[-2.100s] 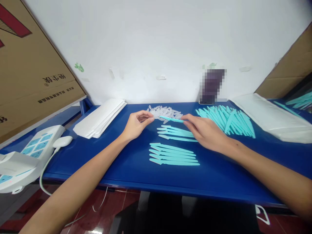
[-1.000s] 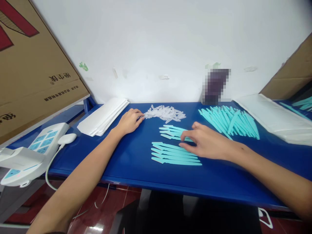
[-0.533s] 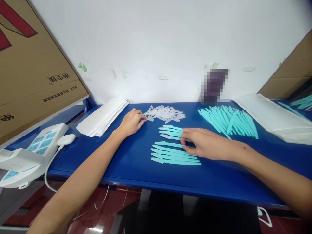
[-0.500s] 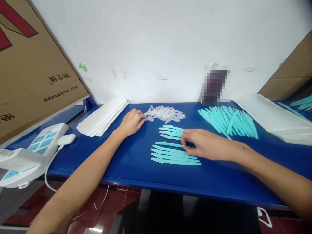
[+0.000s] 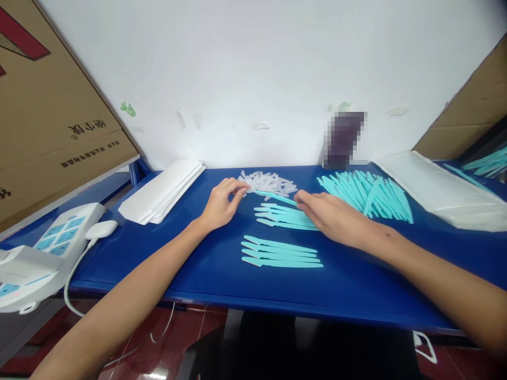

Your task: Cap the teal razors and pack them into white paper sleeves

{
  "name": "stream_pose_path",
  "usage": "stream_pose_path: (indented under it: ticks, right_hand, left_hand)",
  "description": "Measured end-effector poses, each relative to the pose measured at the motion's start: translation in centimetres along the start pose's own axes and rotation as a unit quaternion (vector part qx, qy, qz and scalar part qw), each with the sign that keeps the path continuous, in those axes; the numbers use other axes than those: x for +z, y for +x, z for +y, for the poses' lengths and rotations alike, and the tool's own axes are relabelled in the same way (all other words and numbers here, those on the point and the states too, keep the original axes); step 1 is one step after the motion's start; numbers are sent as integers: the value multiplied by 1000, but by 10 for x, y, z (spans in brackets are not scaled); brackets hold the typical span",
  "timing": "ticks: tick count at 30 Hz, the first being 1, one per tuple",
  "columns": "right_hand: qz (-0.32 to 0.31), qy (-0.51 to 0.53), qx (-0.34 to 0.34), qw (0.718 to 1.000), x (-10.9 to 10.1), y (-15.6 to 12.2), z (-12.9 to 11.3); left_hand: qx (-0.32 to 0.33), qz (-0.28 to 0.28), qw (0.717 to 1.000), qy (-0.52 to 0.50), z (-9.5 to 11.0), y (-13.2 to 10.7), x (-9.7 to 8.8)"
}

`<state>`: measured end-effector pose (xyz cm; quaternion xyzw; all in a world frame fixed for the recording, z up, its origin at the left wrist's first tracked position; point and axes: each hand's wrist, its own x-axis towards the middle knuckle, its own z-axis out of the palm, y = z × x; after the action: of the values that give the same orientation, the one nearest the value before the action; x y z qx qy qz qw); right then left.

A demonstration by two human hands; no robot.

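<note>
My right hand point(image 5: 332, 215) pinches the handle of a turquoise eyebrow razor point(image 5: 279, 198), its blade end pointing left towards my other hand. My left hand point(image 5: 223, 205) has thumb and forefinger closed on a small translucent blade cap point(image 5: 251, 189) at the left edge of the cap pile point(image 5: 271, 182). Below the held razor lies a row of turquoise razors point(image 5: 277, 215), partly hidden by my right hand. Nearer me is a second row of razors point(image 5: 281, 255), side by side with blade ends to the left. A large heap of razors point(image 5: 368, 195) lies to the right.
White paper sleeves point(image 5: 162, 192) are stacked at the left, near a power strip point(image 5: 67, 237) with a plugged-in charger and cable. A clear plastic bag point(image 5: 443, 190) lies at the right. Cardboard boxes point(image 5: 59, 105) flank the blue table point(image 5: 214, 274), and a wall stands behind.
My right hand has lifted one razor from between the two rows and carried it up towards the caps. My left hand has shifted slightly right, to the held razor's tip. The view has turned slightly.
</note>
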<state>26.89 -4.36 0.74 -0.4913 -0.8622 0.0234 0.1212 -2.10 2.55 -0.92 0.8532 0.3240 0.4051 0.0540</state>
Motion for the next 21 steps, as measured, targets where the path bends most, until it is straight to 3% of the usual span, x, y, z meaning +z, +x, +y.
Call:
stream_pose_path:
  ticks: [8, 14, 18, 21]
  right_hand:
    - [37, 25, -9, 999, -1, 0, -2]
    - [43, -40, -40, 997, -2, 1, -11]
    - [43, -35, -53, 997, -1, 1, -8]
    - [88, -22, -23, 996, -1, 0, -8]
  left_hand:
    - [35, -6, 999, 0, 1, -1, 1]
    - [46, -34, 998, -8, 21, -2, 8]
    - [49, -109, 993, 8, 28, -1, 8]
    - [57, -173, 983, -1, 26, -2, 7]
